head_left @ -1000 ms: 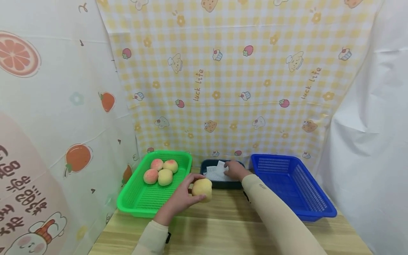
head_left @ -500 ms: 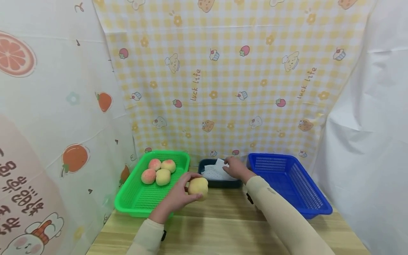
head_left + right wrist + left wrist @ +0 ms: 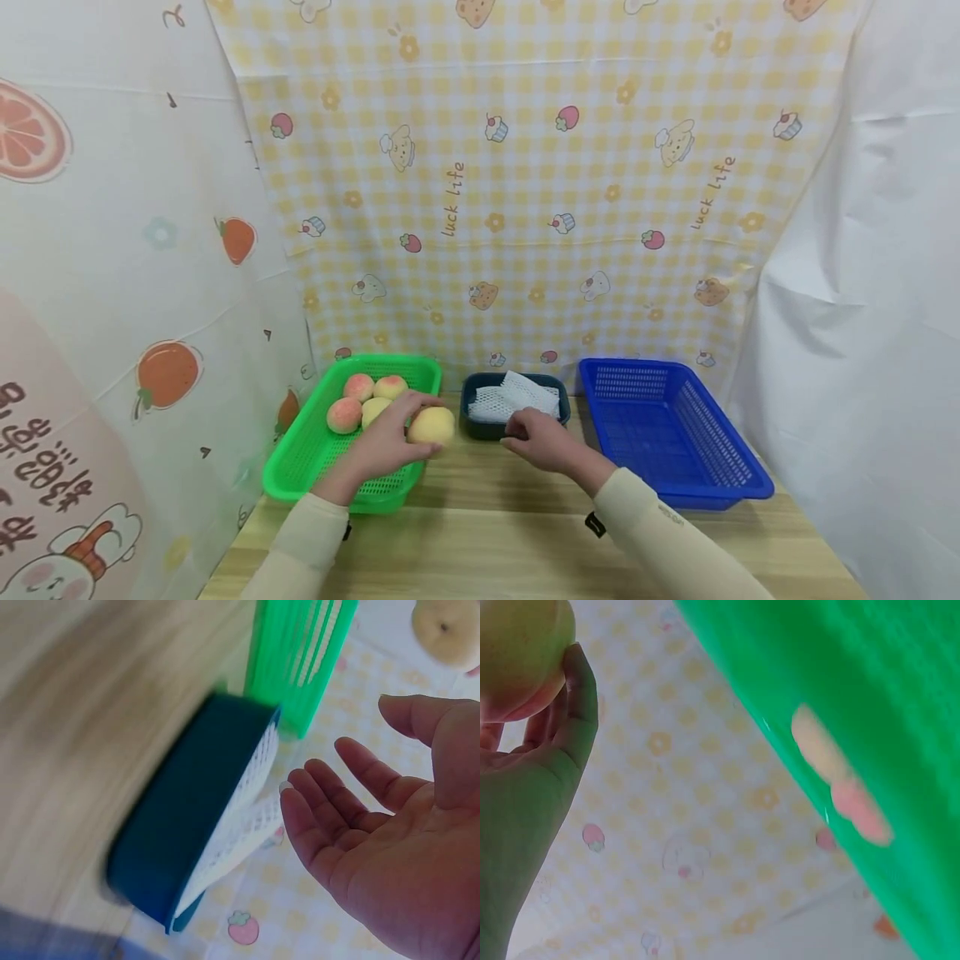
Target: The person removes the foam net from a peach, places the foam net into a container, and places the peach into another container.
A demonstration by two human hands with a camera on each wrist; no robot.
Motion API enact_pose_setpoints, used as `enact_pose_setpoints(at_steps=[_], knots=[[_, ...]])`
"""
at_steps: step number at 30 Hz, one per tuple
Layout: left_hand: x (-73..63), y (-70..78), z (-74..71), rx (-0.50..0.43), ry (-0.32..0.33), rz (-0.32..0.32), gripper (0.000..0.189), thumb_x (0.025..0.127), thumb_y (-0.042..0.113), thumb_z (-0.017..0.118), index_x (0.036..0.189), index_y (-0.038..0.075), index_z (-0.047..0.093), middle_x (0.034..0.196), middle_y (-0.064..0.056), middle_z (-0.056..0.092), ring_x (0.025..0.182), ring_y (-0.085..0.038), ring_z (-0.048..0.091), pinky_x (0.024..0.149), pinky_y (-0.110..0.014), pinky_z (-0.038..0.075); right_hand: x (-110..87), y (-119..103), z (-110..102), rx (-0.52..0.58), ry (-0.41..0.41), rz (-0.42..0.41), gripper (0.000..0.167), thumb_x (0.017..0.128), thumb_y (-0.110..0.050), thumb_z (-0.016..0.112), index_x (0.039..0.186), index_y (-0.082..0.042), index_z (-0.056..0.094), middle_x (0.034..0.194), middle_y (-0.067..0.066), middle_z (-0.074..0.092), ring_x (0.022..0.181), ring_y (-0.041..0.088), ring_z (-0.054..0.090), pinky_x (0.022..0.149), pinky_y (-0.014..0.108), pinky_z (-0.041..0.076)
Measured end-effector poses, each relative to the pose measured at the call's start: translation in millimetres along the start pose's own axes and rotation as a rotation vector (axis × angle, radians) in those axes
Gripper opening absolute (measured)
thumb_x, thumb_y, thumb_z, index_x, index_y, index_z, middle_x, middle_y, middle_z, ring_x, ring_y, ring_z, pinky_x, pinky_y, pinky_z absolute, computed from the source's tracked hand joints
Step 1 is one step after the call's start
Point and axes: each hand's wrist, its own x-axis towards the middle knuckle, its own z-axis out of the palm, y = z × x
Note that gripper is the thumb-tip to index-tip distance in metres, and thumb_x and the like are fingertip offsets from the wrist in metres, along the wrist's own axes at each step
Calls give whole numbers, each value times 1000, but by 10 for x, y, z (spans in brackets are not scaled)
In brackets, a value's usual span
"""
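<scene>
My left hand [image 3: 378, 446] grips a yellow peach [image 3: 432, 426] above the right rim of the green basket [image 3: 281, 482]. Its curled fingers and thumb also show around the peach [image 3: 521, 656] in the left wrist view. Several pink and yellow peaches [image 3: 345, 415] lie in that basket, one partly hidden behind the left hand. My right hand [image 3: 546, 443] hovers just in front of the dark tray [image 3: 480, 429]. Its fingers are loosely bent, and the right wrist view shows nothing in the palm [image 3: 405, 862]. White foam net sleeves [image 3: 517, 398] lie in the tray.
A blue basket [image 3: 750, 475] stands at the right of the wooden table [image 3: 495, 546]. Behind everything hangs a yellow checked cloth [image 3: 525, 192], with a printed white cloth [image 3: 150, 275] on the left and a white sheet [image 3: 840, 292] on the right.
My right hand has drawn back from the net sleeves toward the front, leaving them in the tray. The left hand has carried the peach leftward, closer to the green basket.
</scene>
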Motion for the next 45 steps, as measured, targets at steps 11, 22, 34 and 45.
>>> enact_pose_setpoints(at_steps=[11, 22, 34, 45], knots=[[-128, -401, -613, 194, -14, 11, 57, 90, 25, 89, 140, 9, 66, 136, -18, 58, 92, -23, 62, 72, -40, 53, -358, -82, 28, 3, 15, -29, 21, 107, -27, 75, 118, -9, 74, 115, 4, 69, 111, 30, 68, 97, 52, 57], [-90, -904, -1040, 369, -138, -218, 66, 92, 33, 86, 146, 2, 62, 141, -27, 57, 100, -32, 64, 80, -51, 55, -499, -23, 98, -28, 21, -38, 20, 108, -29, 75, 117, -12, 73, 113, -1, 69, 107, 22, 66, 95, 49, 58], [-10, -1059, -1172, 433, -156, -267, 62, 89, 30, 86, 140, 2, 64, 135, -33, 57, 107, -42, 65, 83, -60, 53, -545, 9, 186, 9, 9, -34, 16, 106, -29, 77, 112, -15, 74, 108, -5, 69, 104, 24, 69, 93, 46, 59], [100, -1153, -1070, 429, -269, -305, 66, 81, 14, 88, 138, -6, 63, 129, -19, 69, 104, -31, 64, 90, -56, 56, -561, 8, 232, 47, -13, -76, 21, 107, -28, 76, 113, -8, 75, 108, -5, 70, 102, 17, 67, 92, 42, 58]])
